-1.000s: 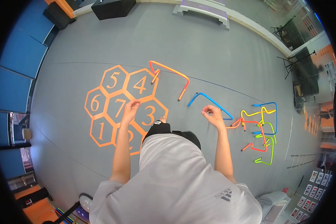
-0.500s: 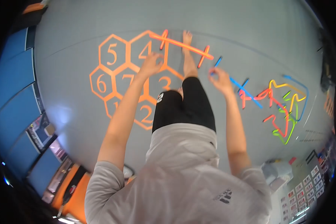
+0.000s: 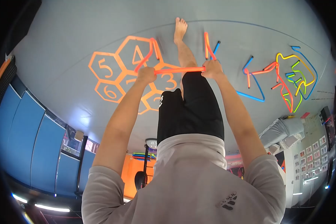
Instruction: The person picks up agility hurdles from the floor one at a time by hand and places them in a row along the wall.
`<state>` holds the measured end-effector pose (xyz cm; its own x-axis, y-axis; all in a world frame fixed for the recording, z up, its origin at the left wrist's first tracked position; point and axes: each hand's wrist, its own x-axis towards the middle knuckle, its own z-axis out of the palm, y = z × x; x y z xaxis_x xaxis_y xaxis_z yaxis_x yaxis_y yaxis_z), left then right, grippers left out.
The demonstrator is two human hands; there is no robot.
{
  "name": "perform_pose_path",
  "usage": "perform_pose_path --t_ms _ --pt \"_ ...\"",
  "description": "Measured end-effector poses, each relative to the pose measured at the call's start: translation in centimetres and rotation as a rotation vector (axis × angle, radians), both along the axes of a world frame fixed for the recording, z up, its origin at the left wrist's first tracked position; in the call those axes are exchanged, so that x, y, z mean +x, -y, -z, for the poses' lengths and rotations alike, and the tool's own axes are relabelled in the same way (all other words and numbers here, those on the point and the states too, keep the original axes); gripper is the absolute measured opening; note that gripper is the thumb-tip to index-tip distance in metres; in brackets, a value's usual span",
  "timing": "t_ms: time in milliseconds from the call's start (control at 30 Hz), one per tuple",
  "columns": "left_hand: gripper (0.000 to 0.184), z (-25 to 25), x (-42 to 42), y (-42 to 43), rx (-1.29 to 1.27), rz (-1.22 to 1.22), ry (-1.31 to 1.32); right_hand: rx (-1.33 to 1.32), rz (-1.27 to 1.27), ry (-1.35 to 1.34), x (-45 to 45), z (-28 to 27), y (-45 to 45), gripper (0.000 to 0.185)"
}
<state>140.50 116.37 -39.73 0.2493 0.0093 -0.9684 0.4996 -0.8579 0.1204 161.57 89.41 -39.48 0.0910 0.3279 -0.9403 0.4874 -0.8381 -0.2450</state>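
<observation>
I judge the step in hand to be the two-handed hold: my left hand is closed around one end of the orange hurdle's crossbar and my right hand around the other. The orange hurdle lies across in front of me, bar nearest, legs pointing away; I can't tell whether any part rests on the floor. Any move from here seems to call for an even pull from both fists, bar kept level. My bare foot is out ahead between the hurdle's legs, and my shin could catch them. The blue hurdle sits near my right side, with red and yellow ones tangled beyond; orange numbered hexagons lie under my left side.
</observation>
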Motion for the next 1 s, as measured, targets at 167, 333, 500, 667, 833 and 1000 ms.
perform_pose_path --t_ms 167,333,500,667,833,1000 --pt "0.025 -6.3 7.2 -4.2 0.039 -0.003 0.140 -0.044 -0.079 -0.035 8.6 -6.2 -5.1 0.043" --pt "0.042 -20.6 19.3 -6.6 -0.071 0.042 0.543 0.110 0.183 -0.311 15.4 -20.3 -8.1 0.038" --pt "0.062 -34.9 32.7 -6.8 -0.331 -0.014 -0.043 0.395 0.164 0.363 18.8 -29.6 -6.5 0.035" --pt "0.060 -38.4 42.3 -2.9 -0.391 0.329 -0.183 0.335 0.560 0.542 18.5 -34.4 -1.8 0.034" --pt "0.056 -42.8 50.6 4.4 -0.317 1.054 0.525 0.258 0.973 0.565 14.4 -36.1 6.1 0.033" --pt "0.043 -53.5 52.1 15.5 -0.528 1.423 1.111 -0.076 1.414 1.160 5.9 -43.4 7.9 0.022"
